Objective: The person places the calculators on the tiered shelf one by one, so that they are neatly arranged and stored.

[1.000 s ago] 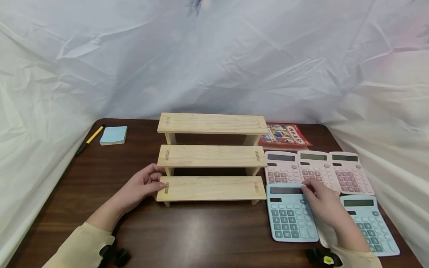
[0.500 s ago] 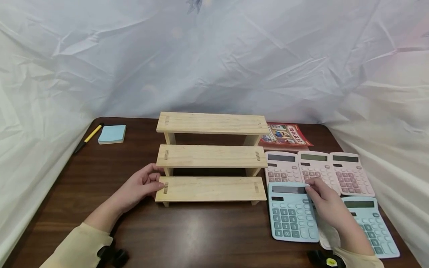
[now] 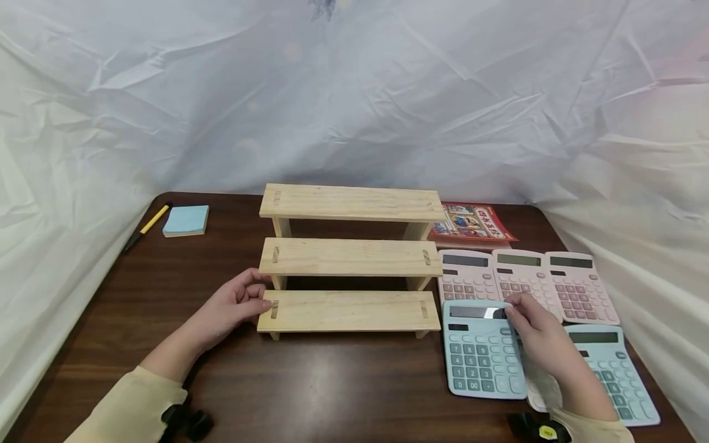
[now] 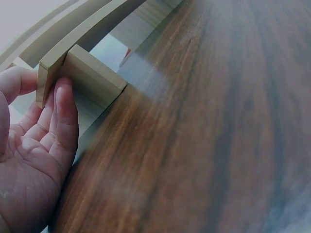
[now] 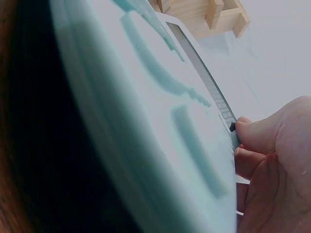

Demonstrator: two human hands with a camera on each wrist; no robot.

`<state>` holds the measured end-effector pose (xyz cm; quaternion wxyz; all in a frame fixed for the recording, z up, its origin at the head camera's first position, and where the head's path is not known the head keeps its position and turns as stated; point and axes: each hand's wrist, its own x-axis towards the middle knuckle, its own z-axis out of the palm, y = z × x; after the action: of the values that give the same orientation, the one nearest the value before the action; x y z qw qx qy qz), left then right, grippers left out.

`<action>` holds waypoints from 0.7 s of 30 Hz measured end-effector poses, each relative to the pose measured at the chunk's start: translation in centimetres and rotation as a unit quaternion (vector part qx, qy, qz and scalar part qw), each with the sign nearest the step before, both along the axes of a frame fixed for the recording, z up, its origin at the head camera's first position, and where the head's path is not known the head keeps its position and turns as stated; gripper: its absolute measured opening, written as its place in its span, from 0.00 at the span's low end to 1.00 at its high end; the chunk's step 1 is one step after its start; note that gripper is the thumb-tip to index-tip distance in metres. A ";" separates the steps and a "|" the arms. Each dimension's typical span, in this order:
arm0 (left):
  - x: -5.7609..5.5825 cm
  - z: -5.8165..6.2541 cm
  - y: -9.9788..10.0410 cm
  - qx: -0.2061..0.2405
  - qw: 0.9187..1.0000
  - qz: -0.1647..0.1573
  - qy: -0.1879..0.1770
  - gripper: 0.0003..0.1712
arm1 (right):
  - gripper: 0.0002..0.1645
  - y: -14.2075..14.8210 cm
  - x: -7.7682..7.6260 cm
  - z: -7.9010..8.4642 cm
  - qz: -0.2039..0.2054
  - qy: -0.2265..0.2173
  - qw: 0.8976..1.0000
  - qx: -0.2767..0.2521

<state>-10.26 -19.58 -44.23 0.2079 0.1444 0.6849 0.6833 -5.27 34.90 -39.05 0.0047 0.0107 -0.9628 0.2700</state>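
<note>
A three-tier wooden shelf (image 3: 349,311) stands mid-table. At its lowest board's left end, my left hand (image 3: 235,307) pinches the edge, thumb on top and fingers under the board (image 4: 51,65) in the left wrist view. My right hand (image 3: 540,335) grips a light blue calculator (image 3: 480,351) by its upper right corner. The right wrist view shows this calculator (image 5: 146,97) close up and tilted, with the thumb of my right hand (image 5: 277,160) at its display end. In the head view it overlaps the lower part of a pink calculator (image 3: 465,277) behind it.
Two more pink calculators (image 3: 578,286) line up to the right. Another blue calculator (image 3: 615,375) lies partly behind my right wrist, beside a pale, mostly covered object (image 3: 540,387). A red booklet (image 3: 471,223) lies behind. Sticky notes (image 3: 186,220) and a yellow-black pen (image 3: 146,227) lie far left.
The held blue calculator and my right hand have shifted slightly right over the last second. My left hand keeps its hold on the shelf.
</note>
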 end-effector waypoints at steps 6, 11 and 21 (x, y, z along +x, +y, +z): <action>0.2 0.0 -0.1 0.003 1.000 -0.003 -0.001 0.30 | 0.10 0.0 0.1 0.0 0.005 0.002 1.000 -0.011; 0.0 0.0 0.0 0.003 1.000 -0.001 0.000 0.30 | 0.11 0.1 0.1 0.0 0.002 -0.004 1.000 -0.011; 0.1 0.2 0.1 0.003 1.000 -0.001 -0.003 0.30 | 0.11 0.4 0.3 0.5 -0.004 0.014 1.000 -0.023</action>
<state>-10.18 -19.52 -44.02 0.2096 0.1436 0.6824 0.6854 -4.99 35.29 -38.53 0.0189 0.0109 -0.9561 0.2923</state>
